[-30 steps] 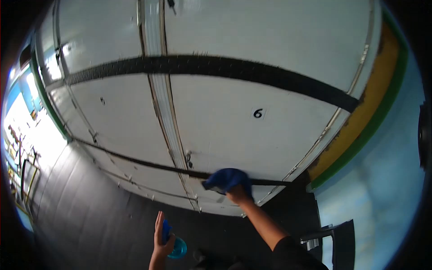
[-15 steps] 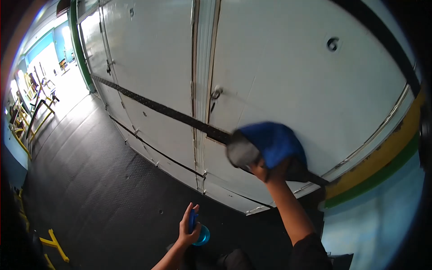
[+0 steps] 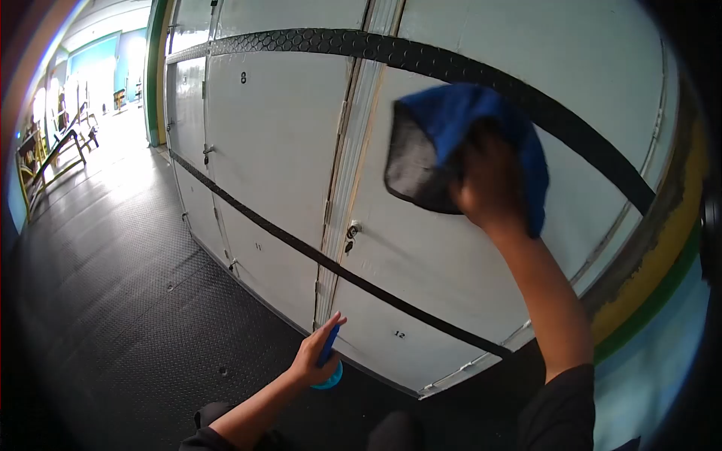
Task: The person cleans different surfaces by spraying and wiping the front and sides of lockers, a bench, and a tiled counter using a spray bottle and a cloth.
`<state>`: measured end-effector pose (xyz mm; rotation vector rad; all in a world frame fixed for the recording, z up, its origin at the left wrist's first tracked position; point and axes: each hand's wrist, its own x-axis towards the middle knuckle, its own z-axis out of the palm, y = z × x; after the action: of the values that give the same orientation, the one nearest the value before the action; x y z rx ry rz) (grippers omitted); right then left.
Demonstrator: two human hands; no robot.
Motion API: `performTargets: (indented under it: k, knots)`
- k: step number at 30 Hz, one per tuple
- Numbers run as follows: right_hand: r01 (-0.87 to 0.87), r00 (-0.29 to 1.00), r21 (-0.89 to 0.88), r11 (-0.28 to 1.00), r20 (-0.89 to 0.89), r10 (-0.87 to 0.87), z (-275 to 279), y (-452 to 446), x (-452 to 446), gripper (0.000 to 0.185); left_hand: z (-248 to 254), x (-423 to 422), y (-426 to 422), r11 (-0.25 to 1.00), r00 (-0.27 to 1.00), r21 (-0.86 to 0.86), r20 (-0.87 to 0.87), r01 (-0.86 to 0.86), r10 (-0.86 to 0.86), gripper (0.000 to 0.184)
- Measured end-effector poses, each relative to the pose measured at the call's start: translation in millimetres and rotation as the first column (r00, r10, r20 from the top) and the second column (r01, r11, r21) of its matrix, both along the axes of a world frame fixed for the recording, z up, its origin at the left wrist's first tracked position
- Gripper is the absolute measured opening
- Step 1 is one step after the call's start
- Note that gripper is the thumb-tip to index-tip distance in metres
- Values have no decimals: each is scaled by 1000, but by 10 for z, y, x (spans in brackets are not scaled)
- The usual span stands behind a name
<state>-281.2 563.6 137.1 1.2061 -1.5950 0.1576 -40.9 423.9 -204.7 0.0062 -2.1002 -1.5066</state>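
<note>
A blue and dark grey cloth (image 3: 470, 105) is spread against a white locker door (image 3: 444, 248), just under a black textured strip. My right hand (image 3: 492, 184), blurred by motion, presses on the cloth and grips part of it. Low in front of me, my left hand (image 3: 320, 359) is wrapped round a spray bottle with a blue trigger top (image 3: 329, 344) and a turquoise body (image 3: 331, 377). Its fingers point up along the trigger. Most of the bottle is hidden behind the hand.
White lockers marked 8, 11 and 12 fill the wall, with keys (image 3: 350, 244) hanging from a lock. Black textured flooring (image 3: 135, 301) runs left towards yellow-framed equipment (image 3: 53, 165) by a bright opening. A yellow, green and blue wall (image 3: 662, 316) stands at right.
My right hand has carried the cloth upward on the locker door, from its lower part to near its top. My left hand still holds the spray bottle. The view has shifted.
</note>
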Motion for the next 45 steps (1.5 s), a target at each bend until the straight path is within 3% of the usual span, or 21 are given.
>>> performTargets:
  k: [3,5,6,8,9,11,13,15,17,21,23,25,27,29,31,33,37,39,41,43,45]
  knots:
    - [403,865,76,912,294,-407,-59,789,208,51,67,-31,-125,952,976,-295,-217,-79,14,95]
    - [260,960,-124,958,-74,-270,-185,1378,-39,66,61,-22,-156,944,976,-316,-215,-92,23,98]
    - [251,958,-137,958,-107,-267,-228,1495,-326,66,72,-24,-211,960,977,-278,-213,-42,-19,102]
    - [214,974,-362,907,149,-170,-418,1592,-789,60,209,21,-222,955,977,-292,-213,-61,-3,103]
    - [210,975,-361,909,150,-165,-350,1489,-609,60,227,74,-225,948,984,-313,-179,-66,9,105]
    - [380,798,-271,885,580,-166,17,905,70,66,199,110,-235,941,985,-335,-169,-42,-17,107]
    - [507,752,-155,848,561,-346,79,364,413,69,171,106,-255,924,985,-376,-170,-65,1,109]
    - [416,803,-4,909,470,-366,139,-64,300,74,143,80,-307,913,979,-399,-203,-88,5,111]
    - [205,971,-168,964,155,-179,68,-462,235,75,196,108,-285,933,981,-349,-192,-92,25,112]
    - [-75,948,29,997,311,63,-373,-989,-117,76,161,132,-282,928,983,-365,-182,-80,13,112]
    - [-103,987,22,994,128,99,-752,-921,-257,70,121,104,-267,922,987,-380,-162,-77,15,112]
    - [-64,992,113,991,112,52,-798,-393,27,72,234,129,-221,929,991,-365,-136,-59,9,112]
    - [102,951,229,968,262,-163,-1002,160,51,73,255,138,-181,936,993,-350,-119,-46,4,112]
    - [21,969,142,990,241,-55,-1228,847,-173,75,254,111,-212,938,988,-343,-154,-56,2,112]
    - [201,978,113,973,27,-205,-821,1366,47,78,237,117,-249,942,986,-329,-168,-71,15,112]
    - [180,951,-205,962,286,-117,-717,1688,-118,82,243,143,-261,929,981,-357,-193,-97,28,111]
    - [165,985,-300,940,89,-145,-300,871,-1211,87,297,214,-216,920,980,-356,-163,-162,109,110]
    - [392,893,-230,891,-137,-428,-44,155,-164,86,303,226,-201,902,980,-389,-141,-187,143,109]
    - [306,949,-115,945,-42,-313,-190,-304,16,83,329,209,-129,910,984,-389,-156,-145,89,107]
    - [127,919,223,967,339,-199,-577,-534,248,77,383,207,-56,905,989,-404,-112,-134,97,107]
    - [-392,863,35,919,361,354,-1685,-692,-476,67,405,156,2,909,992,-401,-86,-118,92,109]
